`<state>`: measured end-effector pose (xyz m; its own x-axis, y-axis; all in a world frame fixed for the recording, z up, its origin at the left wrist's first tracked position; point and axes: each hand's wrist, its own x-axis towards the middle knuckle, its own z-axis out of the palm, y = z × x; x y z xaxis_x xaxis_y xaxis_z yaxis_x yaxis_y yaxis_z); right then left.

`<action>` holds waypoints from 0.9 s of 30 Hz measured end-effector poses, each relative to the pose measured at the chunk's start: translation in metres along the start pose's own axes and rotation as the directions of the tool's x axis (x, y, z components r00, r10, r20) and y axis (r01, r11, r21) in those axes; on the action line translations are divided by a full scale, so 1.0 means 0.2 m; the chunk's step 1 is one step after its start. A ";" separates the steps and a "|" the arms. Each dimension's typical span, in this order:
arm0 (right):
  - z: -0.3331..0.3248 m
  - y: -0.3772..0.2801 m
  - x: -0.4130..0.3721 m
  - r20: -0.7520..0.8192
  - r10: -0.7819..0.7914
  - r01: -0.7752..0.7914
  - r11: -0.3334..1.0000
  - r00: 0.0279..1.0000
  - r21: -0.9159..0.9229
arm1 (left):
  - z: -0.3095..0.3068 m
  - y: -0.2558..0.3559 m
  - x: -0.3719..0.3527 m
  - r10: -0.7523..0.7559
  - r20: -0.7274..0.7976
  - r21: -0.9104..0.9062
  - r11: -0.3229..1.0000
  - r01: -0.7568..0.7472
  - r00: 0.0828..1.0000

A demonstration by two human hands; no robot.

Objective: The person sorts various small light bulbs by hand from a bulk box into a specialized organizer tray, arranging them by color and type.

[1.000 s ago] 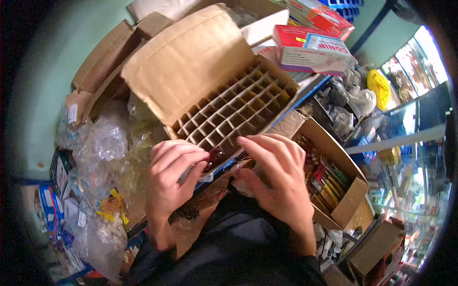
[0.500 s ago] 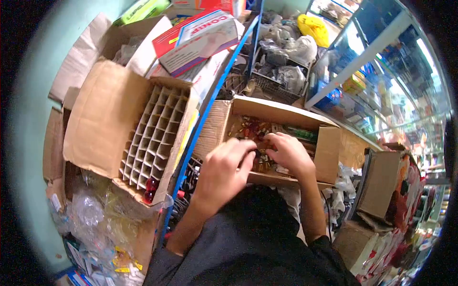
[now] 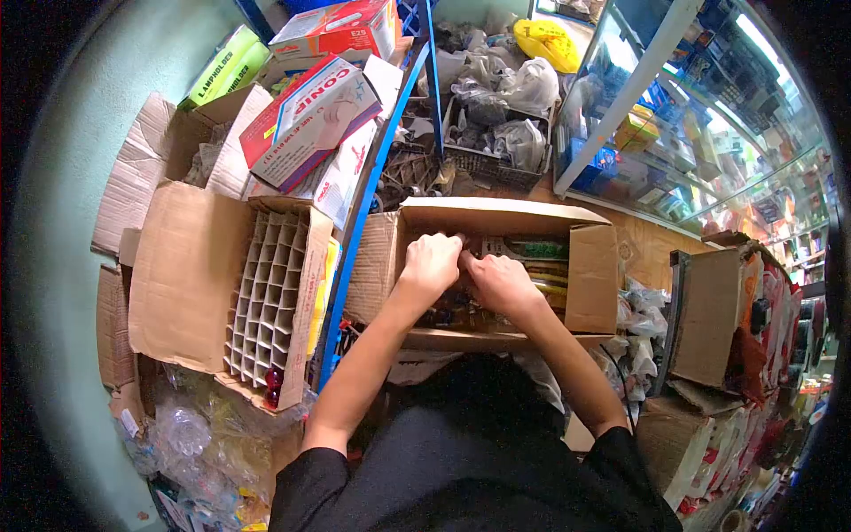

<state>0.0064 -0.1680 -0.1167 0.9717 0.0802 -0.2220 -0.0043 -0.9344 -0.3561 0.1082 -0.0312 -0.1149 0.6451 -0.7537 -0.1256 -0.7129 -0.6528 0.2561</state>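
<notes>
My left hand is closed above the left half of an open cardboard box. Beside it, with fingertips almost touching, my right hand is closed too. Whatever the fingers pinch is hidden by the hands. Below them in the box lie small amber and gold pieces, too small to name and mostly covered by my hands. A green item and some yellowish strips lie at the right inside the box.
On the left a cardboard carton with grid dividers holds red glass-like pieces in a front corner. A blue shelf edge runs between it and the box. A glass display case stands back right, cartons at right.
Both hands have moved away from me and closed, coming together over the box. Before, their fingers were loosely bent and apart. The camera view has also shifted.
</notes>
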 end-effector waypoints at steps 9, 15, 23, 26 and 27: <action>0.04 0.02 0.05 -0.007 0.016 -0.017 0.996 1.000 -0.092 | 0.13 -0.10 0.01 -0.006 0.039 0.061 0.998 0.003 0.999; -0.10 -0.03 -0.03 -0.138 0.066 -0.063 0.998 0.988 0.027 | 0.11 -0.15 -0.01 0.005 0.002 0.071 0.997 -0.005 1.000; -0.32 -0.05 -0.21 -0.251 0.186 -0.110 0.952 0.950 0.287 | 0.12 -0.16 -0.03 0.052 -0.117 0.037 0.998 -0.048 0.992; -0.35 -0.03 -0.26 -0.285 0.244 -0.156 0.941 0.927 0.299 | 0.25 -0.22 -0.04 0.188 -0.273 0.050 0.982 -0.181 0.944; -0.36 -0.03 -0.27 -0.279 0.271 -0.179 0.932 0.921 0.314 | 0.26 -0.22 -0.04 0.216 -0.308 0.055 0.976 -0.209 0.927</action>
<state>-0.0297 -0.1927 -0.0369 0.9600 -0.2759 -0.0482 -0.2522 -0.7763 -0.5777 0.1196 0.0002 -0.1749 0.5284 -0.8161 0.2341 -0.8462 -0.4839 0.2231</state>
